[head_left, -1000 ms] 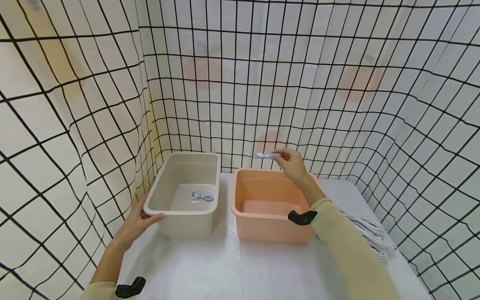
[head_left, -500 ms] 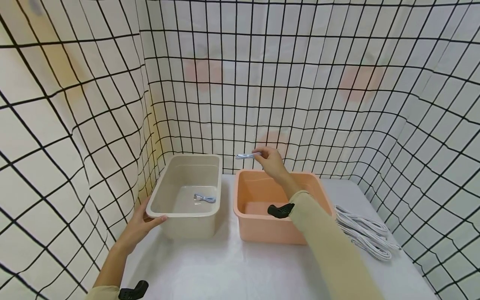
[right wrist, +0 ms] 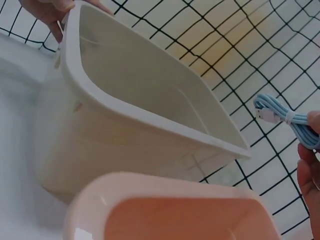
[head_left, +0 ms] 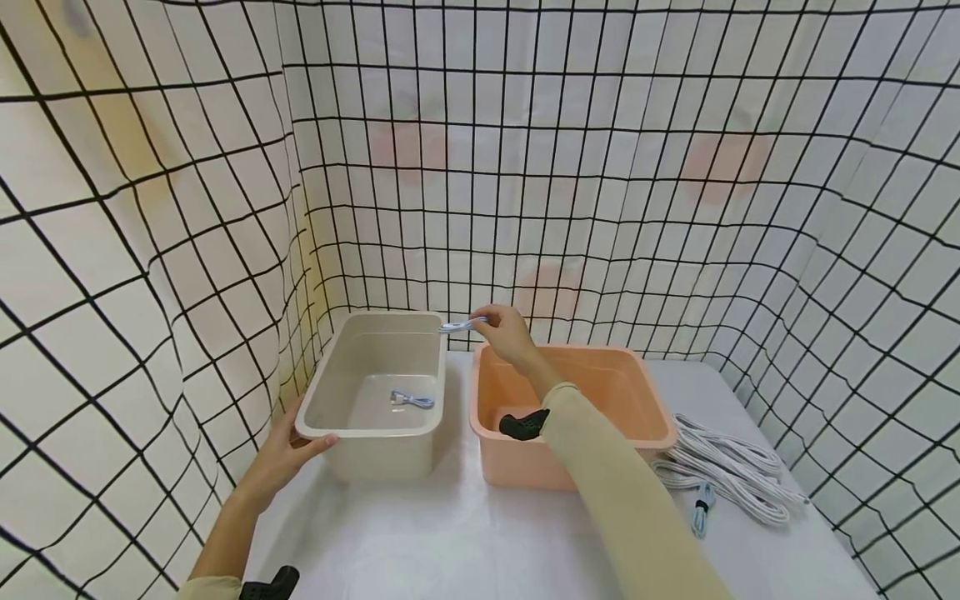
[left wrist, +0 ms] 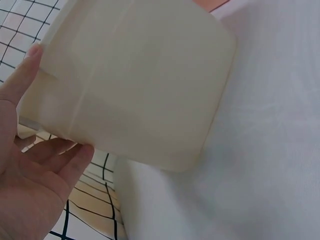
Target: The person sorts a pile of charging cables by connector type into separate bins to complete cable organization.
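Observation:
My left hand point(head_left: 276, 465) grips the near-left corner of a beige bin point(head_left: 381, 460), with the thumb along its front rim. In the left wrist view the fingers lie against the bin's outer wall. High over the gap between the two bins, my right hand point(head_left: 512, 338) pinches a bundled light-blue USB cable point(right wrist: 278, 115) between thumb and fingers. The cable's free end reaches the beige bin's far-right rim in the head view; a white band and the USB plug show in the right wrist view. Another bundled cable point(head_left: 412, 400) lies on the beige bin's floor.
A peach bin point(head_left: 525, 467) stands to the right of the beige one, partly behind my right forearm. Coiled white cords point(head_left: 731, 471) and a blue cable with a black tie point(head_left: 702, 510) lie at the right. Black netting point(head_left: 495, 200) surrounds the white table point(head_left: 450, 542).
My right hand has carried the USB cable leftward from over the peach bin toward the beige bin. The black-tied cable has come into view behind the arm. My left hand keeps its grip.

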The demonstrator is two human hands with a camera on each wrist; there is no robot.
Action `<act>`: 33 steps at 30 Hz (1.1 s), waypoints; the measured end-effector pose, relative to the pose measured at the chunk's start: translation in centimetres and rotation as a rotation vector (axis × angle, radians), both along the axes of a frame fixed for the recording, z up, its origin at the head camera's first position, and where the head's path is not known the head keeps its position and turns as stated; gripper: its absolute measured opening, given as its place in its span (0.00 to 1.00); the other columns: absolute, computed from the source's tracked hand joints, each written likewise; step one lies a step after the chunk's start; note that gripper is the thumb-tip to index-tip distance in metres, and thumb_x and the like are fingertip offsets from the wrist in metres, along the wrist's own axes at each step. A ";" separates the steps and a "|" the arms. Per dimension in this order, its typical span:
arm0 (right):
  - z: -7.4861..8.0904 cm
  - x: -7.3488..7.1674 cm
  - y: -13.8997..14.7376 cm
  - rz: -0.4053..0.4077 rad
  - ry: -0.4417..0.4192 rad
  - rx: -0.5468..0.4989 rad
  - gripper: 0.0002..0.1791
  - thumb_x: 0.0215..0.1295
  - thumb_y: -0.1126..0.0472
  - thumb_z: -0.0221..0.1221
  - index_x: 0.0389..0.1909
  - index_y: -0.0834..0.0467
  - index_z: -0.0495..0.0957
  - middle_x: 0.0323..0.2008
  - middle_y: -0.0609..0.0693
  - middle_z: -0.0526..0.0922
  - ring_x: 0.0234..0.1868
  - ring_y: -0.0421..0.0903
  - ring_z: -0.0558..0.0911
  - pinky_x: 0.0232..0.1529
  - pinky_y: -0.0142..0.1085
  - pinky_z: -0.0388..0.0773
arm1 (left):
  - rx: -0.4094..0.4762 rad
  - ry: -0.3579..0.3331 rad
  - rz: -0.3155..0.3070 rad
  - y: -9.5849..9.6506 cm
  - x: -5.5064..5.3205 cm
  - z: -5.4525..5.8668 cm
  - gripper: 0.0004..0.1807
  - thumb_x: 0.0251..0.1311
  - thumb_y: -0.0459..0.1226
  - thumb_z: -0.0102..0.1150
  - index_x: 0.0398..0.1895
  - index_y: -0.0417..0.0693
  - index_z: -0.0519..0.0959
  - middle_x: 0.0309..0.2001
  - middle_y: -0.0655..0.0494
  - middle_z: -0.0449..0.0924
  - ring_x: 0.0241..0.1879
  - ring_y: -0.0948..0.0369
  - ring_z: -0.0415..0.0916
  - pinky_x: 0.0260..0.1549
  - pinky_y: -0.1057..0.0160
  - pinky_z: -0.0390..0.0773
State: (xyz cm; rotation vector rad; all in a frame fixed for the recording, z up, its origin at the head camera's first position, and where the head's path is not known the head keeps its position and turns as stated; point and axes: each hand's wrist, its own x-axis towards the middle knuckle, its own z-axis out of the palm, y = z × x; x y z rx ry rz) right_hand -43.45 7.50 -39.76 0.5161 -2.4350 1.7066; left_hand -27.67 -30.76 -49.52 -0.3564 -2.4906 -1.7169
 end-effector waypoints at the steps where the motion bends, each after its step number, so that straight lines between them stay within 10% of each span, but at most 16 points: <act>1: -0.1 -0.1 -0.5 -0.002 -0.005 0.004 0.10 0.75 0.63 0.62 0.51 0.63 0.85 0.46 0.56 0.87 0.44 0.47 0.81 0.42 0.36 0.74 | -0.001 -0.001 0.000 -0.1 0.1 0.0 0.50 0.69 0.37 0.68 0.84 0.49 0.46 0.69 0.32 0.64 0.63 0.40 0.70 0.49 0.66 0.76; 10: -0.2 -1.1 -5.0 -0.009 -0.002 0.056 0.11 0.75 0.60 0.62 0.51 0.60 0.86 0.45 0.52 0.88 0.36 0.46 0.76 0.36 0.36 0.70 | 0.006 -0.014 0.023 -0.5 0.5 -0.1 0.50 0.68 0.37 0.69 0.84 0.49 0.47 0.70 0.32 0.64 0.63 0.40 0.71 0.48 0.68 0.76; 19: 0.0 -1.5 -7.4 0.048 -0.098 0.109 0.29 0.77 0.55 0.61 0.75 0.54 0.69 0.72 0.56 0.71 0.69 0.54 0.73 0.62 0.46 0.76 | 0.009 -0.006 0.003 0.0 0.4 0.0 0.50 0.68 0.38 0.68 0.84 0.50 0.47 0.69 0.33 0.65 0.62 0.41 0.72 0.48 0.66 0.77; 33: 0.4 -1.1 -6.5 0.136 -0.090 0.146 0.26 0.73 0.60 0.64 0.70 0.54 0.75 0.65 0.55 0.78 0.64 0.53 0.78 0.50 0.41 0.82 | -0.005 0.013 0.001 -0.2 -0.1 -0.1 0.50 0.68 0.37 0.68 0.84 0.48 0.46 0.69 0.31 0.64 0.62 0.39 0.72 0.48 0.64 0.77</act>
